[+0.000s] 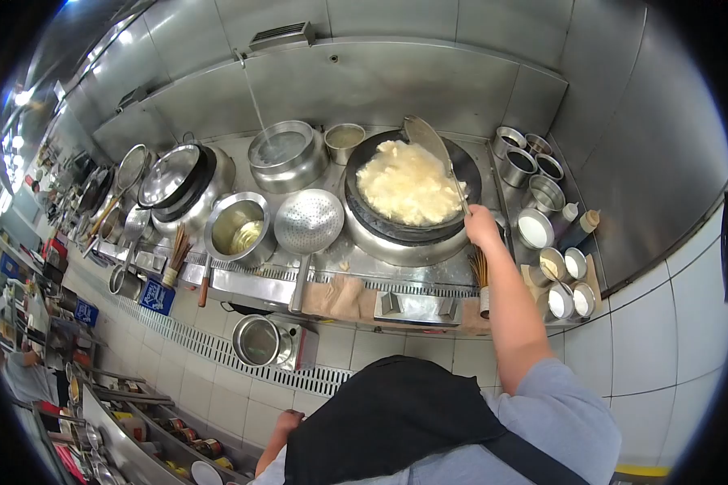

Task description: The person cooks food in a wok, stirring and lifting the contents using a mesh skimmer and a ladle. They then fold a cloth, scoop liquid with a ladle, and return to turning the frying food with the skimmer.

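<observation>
My right hand (pixel 483 226) is closed round the handle of a metal wok spatula (pixel 430 144). The spatula's broad blade rests at the far right rim of a black wok (pixel 471 166). Pale yellow-white food, with some steam over it, fills the wok's middle (pixel 408 184). Low by my side, beside the black apron, is my left hand (pixel 288 421), its fingers curled and nothing visible in them. A perforated strainer (pixel 309 220) lies left of the wok, with its handle over the counter's front edge.
A pot with a wooden handle (pixel 239 230) stands left of the strainer. Water runs into a steel pot (pixel 281 149) behind it. Seasoning tins (pixel 535 229) and squeeze bottles (pixel 578 229) line the right side. A folded cloth (pixel 337 297) lies at the front edge; a bucket (pixel 256 339) stands below.
</observation>
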The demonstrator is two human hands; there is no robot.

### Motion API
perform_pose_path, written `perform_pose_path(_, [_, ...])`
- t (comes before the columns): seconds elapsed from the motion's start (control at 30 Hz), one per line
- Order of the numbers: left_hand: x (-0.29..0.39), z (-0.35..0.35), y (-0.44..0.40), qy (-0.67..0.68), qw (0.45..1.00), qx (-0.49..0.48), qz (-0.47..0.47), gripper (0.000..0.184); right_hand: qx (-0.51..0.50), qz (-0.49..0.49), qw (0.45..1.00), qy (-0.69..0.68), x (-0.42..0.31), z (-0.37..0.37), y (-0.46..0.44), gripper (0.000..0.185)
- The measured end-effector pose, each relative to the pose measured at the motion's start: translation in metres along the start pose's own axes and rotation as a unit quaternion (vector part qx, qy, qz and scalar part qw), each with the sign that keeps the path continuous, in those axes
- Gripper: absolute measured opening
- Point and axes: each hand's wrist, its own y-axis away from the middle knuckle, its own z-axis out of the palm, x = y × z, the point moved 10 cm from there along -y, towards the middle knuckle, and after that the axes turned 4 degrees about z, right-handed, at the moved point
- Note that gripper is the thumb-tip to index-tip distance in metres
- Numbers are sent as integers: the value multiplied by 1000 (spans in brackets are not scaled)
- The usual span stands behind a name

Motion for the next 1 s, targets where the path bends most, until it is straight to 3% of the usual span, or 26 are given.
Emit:
perform_pose_path(0.03, [14,-9,5,-1,1000,1,0,35,22,-13,999,39,-8,-11,0,21])
perform_pose_path(0.1, [17,-15,19,192,972,2,-135,40,44,-31,996,77,-25,-28,0,22])
perform_pose_path(0.23, [24,-13,23,78,994,23,-77,43,59,-69,983,160,-62,-47,5,25])
perform_pose_path(0.53, [-60,62,24,87,990,-46,-100,42,24,-217,919,329,-66,-34,27,33])
perform_pose_path(0.67, [-63,68,24,92,990,-48,-98,41,44,-201,920,332,-55,-76,31,33])
perform_pose_path(0.83, [-57,61,12,82,992,-48,-78,40,91,-118,967,204,-33,-115,20,27])
perform_pose_path(0.97, [-41,34,3,69,996,-23,-46,39,74,-45,983,160,1,-100,6,21])
perform_pose_path(1.0, [-34,26,2,63,997,-13,-31,39,104,-144,967,184,7,-89,4,17])
